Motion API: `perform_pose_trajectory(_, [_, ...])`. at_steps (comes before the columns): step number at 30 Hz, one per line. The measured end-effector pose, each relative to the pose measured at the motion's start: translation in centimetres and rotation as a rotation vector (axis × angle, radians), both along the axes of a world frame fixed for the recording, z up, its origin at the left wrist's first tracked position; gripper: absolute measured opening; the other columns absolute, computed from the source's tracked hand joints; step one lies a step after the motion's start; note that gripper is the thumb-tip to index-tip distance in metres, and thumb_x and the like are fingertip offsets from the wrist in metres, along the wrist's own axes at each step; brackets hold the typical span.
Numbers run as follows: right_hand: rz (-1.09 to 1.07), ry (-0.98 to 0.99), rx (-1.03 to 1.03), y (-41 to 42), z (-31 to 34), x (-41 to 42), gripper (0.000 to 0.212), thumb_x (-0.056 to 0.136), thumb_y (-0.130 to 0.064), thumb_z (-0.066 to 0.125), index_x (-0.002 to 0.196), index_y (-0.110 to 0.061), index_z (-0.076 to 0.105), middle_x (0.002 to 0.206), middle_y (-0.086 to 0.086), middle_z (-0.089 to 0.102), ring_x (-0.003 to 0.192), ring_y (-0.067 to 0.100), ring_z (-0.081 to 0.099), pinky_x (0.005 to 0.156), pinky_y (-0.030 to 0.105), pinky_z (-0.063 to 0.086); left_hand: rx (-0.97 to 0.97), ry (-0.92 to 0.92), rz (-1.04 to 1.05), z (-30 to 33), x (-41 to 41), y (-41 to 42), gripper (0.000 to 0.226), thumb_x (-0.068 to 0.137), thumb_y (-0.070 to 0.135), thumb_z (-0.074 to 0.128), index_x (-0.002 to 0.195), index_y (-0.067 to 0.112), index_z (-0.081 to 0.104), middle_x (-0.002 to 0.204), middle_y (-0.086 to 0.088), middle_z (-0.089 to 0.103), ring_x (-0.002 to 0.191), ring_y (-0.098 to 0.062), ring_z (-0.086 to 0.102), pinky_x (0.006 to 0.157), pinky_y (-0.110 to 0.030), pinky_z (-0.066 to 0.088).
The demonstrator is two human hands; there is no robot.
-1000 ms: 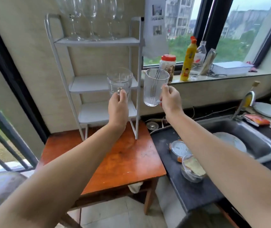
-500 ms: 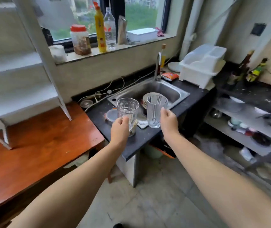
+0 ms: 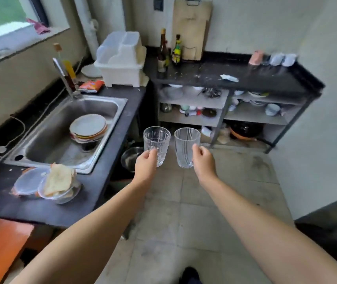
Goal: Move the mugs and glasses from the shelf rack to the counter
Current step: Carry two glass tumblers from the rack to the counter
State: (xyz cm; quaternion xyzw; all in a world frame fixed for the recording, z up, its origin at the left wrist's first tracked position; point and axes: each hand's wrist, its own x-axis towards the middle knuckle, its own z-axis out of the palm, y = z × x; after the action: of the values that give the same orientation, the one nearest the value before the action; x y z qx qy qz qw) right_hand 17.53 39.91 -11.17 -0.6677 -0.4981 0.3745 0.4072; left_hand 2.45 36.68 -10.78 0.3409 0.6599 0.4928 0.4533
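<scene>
The left hand (image 3: 146, 165) has its fingers curled round a bumpy clear glass (image 3: 157, 145). The right hand (image 3: 203, 160) grips a smooth clear mug (image 3: 186, 148) low down by its side. Both are held upright in the middle of the frame, above the floor, just beside each other but not touching. Both look empty.

This looks like the carrying step: the two are off the rack and not yet set down. The dark tabletop (image 3: 255, 78) at the upper right has lots of bare room, and some cups (image 3: 276, 58) stand along its back edge. The next move is probably to reach out there and set both down gently on their bottoms, with a little gap so they do not clink.

At the left, the sink (image 3: 46, 144) holds a stack of plates (image 3: 88, 128). In front of it, a clear bowl (image 3: 61, 191) has bread in it. A white dish box (image 3: 120, 58) sits in the corner with its lid on, so I cannot tell what is inside.
</scene>
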Motion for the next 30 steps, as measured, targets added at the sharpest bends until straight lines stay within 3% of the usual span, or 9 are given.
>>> perform_pose_trajectory(2, [-0.096,0.001,-0.009,0.5,-0.2,3.1,0.042,0.097,-0.031,0.041,0.060,-0.016,0.032,0.062,0.006,0.044,0.065,0.024,0.044,0.062,0.032,0.031,-0.017,-0.001,-0.083,-0.1,2.8,1.8,0.028,0.071,0.050,0.047,0.075,0.023,0.051,0.082,-0.004,0.050,0.080,-0.015,0.047,0.075,-0.034,0.042])
perform_pose_trajectory(6, [-0.251,-0.018,-0.031,1.8,-0.5,10.0,0.042,0.097,-0.033,0.040,0.060,-0.015,0.034,0.060,0.004,0.042,0.065,0.024,0.044,0.062,0.032,0.032,-0.037,-0.033,-0.208,0.1,9.0,5.4,0.021,0.090,0.028,0.048,0.075,0.015,0.054,0.068,0.001,0.045,0.064,-0.014,0.043,0.065,-0.030,0.045])
perform_pose_trajectory(13, [-0.421,-0.079,-0.048,6.2,-0.8,23.8,0.040,0.099,-0.032,0.039,0.067,-0.009,0.045,0.064,0.009,0.048,0.066,0.024,0.047,0.060,0.032,0.031,-0.065,-0.045,-0.388,-0.6,21.8,13.8,0.026,0.092,0.026,0.045,0.067,0.017,0.045,0.067,0.000,0.037,0.062,-0.014,0.037,0.060,-0.028,0.041])
perform_pose_trajectory(18, [-0.463,-0.095,-0.042,12.1,-0.5,32.2,0.038,0.098,-0.030,0.039,0.070,-0.006,0.046,0.071,0.015,0.049,0.067,0.024,0.046,0.063,0.032,0.032,-0.093,-0.071,-0.426,0.0,30.2,20.1,0.027,0.093,0.024,0.044,0.067,0.021,0.047,0.065,0.001,0.040,0.061,-0.012,0.039,0.065,-0.028,0.044])
perform_pose_trajectory(23, [-0.462,-0.093,-0.044,17.7,-0.1,37.7,0.037,0.099,-0.031,0.039,0.072,-0.006,0.046,0.071,0.015,0.047,0.066,0.023,0.045,0.058,0.031,0.030,-0.145,-0.172,-0.405,0.4,35.9,26.0,0.017,0.094,0.025,0.045,0.094,0.011,0.053,0.073,0.001,0.046,0.069,-0.012,0.045,0.078,-0.034,0.046])
perform_pose_trajectory(30, [-0.477,-0.036,-0.035,29.0,-0.5,42.6,0.035,0.098,-0.032,0.039,0.074,-0.008,0.044,0.070,0.013,0.042,0.067,0.022,0.043,0.061,0.031,0.030,-0.170,-0.183,-0.402,-0.2,40.4,37.6,0.017,0.093,0.025,0.045,0.079,0.015,0.049,0.069,0.001,0.044,0.064,-0.012,0.043,0.075,-0.033,0.044])
